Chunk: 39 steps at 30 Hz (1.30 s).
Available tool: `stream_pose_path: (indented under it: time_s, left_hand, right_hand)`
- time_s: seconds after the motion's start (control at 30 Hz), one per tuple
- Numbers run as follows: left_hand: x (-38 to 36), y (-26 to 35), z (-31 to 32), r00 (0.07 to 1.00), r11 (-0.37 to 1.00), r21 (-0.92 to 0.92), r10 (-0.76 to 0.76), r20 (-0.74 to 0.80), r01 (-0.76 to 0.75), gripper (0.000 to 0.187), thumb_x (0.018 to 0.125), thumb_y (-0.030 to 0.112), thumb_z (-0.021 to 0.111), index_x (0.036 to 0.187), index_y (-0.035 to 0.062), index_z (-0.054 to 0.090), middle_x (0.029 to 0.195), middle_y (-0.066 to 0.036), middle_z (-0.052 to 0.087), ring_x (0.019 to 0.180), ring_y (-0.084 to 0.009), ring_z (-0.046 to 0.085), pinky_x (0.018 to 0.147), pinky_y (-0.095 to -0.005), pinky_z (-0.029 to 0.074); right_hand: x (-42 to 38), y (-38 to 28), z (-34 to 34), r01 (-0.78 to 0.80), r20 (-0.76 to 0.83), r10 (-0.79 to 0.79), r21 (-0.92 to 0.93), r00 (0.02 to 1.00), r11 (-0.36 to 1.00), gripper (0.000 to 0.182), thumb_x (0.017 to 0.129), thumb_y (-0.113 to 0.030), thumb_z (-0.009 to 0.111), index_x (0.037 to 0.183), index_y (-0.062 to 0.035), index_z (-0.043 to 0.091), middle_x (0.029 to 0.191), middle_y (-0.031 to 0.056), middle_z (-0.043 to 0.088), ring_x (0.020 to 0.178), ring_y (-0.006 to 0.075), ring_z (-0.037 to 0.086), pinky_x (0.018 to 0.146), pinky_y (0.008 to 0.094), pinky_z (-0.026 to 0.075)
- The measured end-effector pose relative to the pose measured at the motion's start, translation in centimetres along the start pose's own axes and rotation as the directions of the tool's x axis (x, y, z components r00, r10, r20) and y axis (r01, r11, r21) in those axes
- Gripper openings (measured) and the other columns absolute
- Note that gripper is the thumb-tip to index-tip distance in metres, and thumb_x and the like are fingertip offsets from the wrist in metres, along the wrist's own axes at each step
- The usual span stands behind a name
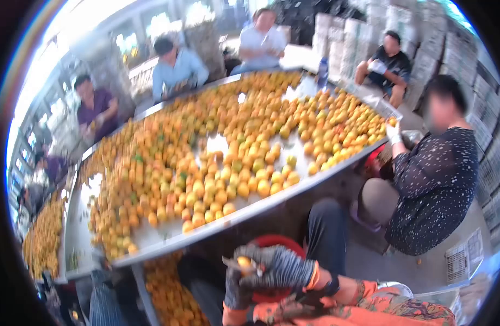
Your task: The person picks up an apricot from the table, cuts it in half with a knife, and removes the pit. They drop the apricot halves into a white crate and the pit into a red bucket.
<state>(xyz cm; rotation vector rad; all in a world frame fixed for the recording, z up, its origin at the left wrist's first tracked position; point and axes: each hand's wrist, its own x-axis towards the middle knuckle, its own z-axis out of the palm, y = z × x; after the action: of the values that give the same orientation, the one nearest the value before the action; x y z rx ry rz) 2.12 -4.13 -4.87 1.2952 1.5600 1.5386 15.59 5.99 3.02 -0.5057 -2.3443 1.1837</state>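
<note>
Both my hands wear dark gloves and meet at the bottom centre, above a red basin. A small orange fruit shows between their fingers. My left hand, below, is closed around the fruit's lower side. From the right comes my right hand in a grey striped glove, its fingers curled over the fruit. A thin brownish thing sticks out left of the fruit, too blurred to identify. Beyond my hands stands a large metal-rimmed table covered with many orange fruits.
A co-worker in a dotted black top sits at the right, a white-gloved hand at a fruit. Other people sit along the table's far side. A blue bottle stands on the far part. Crates lie at right; more fruits lie below the table.
</note>
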Motion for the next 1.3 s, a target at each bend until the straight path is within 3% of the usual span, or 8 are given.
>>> stream_pose_path:
  time_s: [0.3, 0.47, 0.5, 0.57, 0.7, 0.87, 1.03, 1.3]
  left_hand:
    - [0.1, 4.0, 1.2, 0.771, 0.299, -0.836, -0.602, 0.208, 0.459, 0.05, 0.09, 0.047, 0.049, 0.114, 0.0029, 0.054, 0.095, -0.008, 0.062, 0.082, -0.0211, 0.061, 0.071, -0.0331, 0.052]
    - [1.3, 0.6, 1.5, 0.971, 0.298, -0.924, -0.076, 0.227, 0.239, 0.066, 0.088, 0.055, 0.047, 0.131, 0.0056, 0.046, 0.089, -0.006, 0.056, 0.07, -0.0145, 0.054, 0.077, -0.0359, 0.05]
    - [0.7, 0.1, 1.0, 0.979, 0.208, -0.958, -0.016, 0.201, 0.2, 0.066, 0.088, 0.055, 0.048, 0.132, 0.0061, 0.044, 0.088, -0.006, 0.056, 0.068, -0.0138, 0.053, 0.078, -0.036, 0.05]
    - [0.2, -0.2, -0.1, 0.987, 0.184, -0.972, 0.037, 0.157, 0.148, 0.067, 0.089, 0.055, 0.049, 0.134, 0.0068, 0.042, 0.09, -0.005, 0.056, 0.067, -0.0126, 0.05, 0.081, -0.0365, 0.049]
    - [-1.1, -1.2, 0.0, 0.974, 0.157, -0.979, -0.204, 0.096, 0.129, 0.066, 0.087, 0.039, 0.062, 0.137, 0.0043, 0.035, 0.109, -0.007, 0.058, 0.095, -0.0189, 0.058, 0.085, -0.0387, 0.049]
    - [-2.2, -5.3, -1.1, 0.973, 0.995, -0.085, 0.032, -0.229, -0.053, 0.052, 0.086, 0.026, 0.064, 0.129, 0.0025, 0.046, 0.118, -0.008, 0.058, 0.105, -0.0229, 0.059, 0.092, -0.0369, 0.048]
    - [-1.1, -2.4, -1.6, 0.946, 0.501, -0.851, -0.171, -0.274, -0.156, 0.029, 0.087, 0.024, 0.067, 0.105, 0.0051, 0.055, 0.088, -0.006, 0.056, 0.069, -0.0151, 0.052, 0.059, -0.0299, 0.048]
    - [0.6, 0.3, -0.5, 0.934, 0.188, -0.982, -0.356, -0.045, 0.025, 0.037, 0.093, 0.039, 0.056, 0.112, 0.0079, 0.056, 0.099, -0.007, 0.059, 0.094, -0.0229, 0.057, 0.084, -0.0401, 0.05]
  right_hand:
    - [-1.1, 1.1, 2.4, 0.031, -0.151, 0.005, 0.236, 0.988, 0.971, 0.037, 0.083, -0.029, 0.069, 0.108, -0.0071, 0.054, 0.087, 0.0115, 0.063, 0.079, 0.0275, 0.065, 0.069, 0.0352, 0.051]
    - [-0.8, 2.1, 1.7, 0.039, -0.415, 0.157, 0.425, 0.896, 0.904, 0.015, 0.091, -0.015, 0.057, 0.102, -0.0051, 0.059, 0.087, 0.0019, 0.06, 0.076, 0.012, 0.058, 0.067, 0.0275, 0.049]
    - [-0.9, 4.8, 1.9, 0.15, -0.189, 0.31, 0.978, 0.932, 0.147, 0.015, 0.093, -0.015, 0.054, 0.103, -0.0049, 0.058, 0.084, 0.0035, 0.059, 0.071, 0.0133, 0.058, 0.059, 0.0283, 0.049]
    - [0.5, 0.8, -0.5, 0.209, -0.491, 0.383, 0.787, 0.783, 0.581, 0.023, 0.096, -0.023, 0.051, 0.107, -0.0027, 0.056, 0.068, 0.003, 0.055, 0.05, 0.0111, 0.052, 0.042, 0.0235, 0.041]
    - [3.8, -2.3, 0.7, 0.326, -0.473, 0.311, 0.846, 0.824, 0.421, 0.039, 0.095, -0.031, 0.055, 0.119, 0.0002, 0.053, 0.06, 0.0014, 0.053, 0.041, 0.0074, 0.044, 0.037, 0.021, 0.034]
    - [7.2, -5.3, 5.9, 0.272, -0.401, -0.094, 0.416, 0.911, 0.868, 0.056, 0.087, -0.028, 0.066, 0.132, -0.0003, 0.045, 0.109, 0.0118, 0.058, 0.092, 0.012, 0.054, 0.075, 0.029, 0.044]
    - [5.8, -4.2, 2.6, 0.123, -0.227, 0.424, 0.958, 0.876, 0.259, 0.035, 0.094, -0.017, 0.058, 0.124, -0.0014, 0.051, 0.059, -0.0017, 0.051, 0.04, 0.0044, 0.045, 0.037, 0.0202, 0.035]
    - [5.0, -2.5, 1.0, 0.202, -0.399, 0.526, 0.897, 0.751, 0.392, 0.027, 0.095, -0.019, 0.054, 0.117, -0.0012, 0.053, 0.052, -0.0042, 0.038, 0.036, 0.0059, 0.034, 0.033, 0.0232, 0.029]
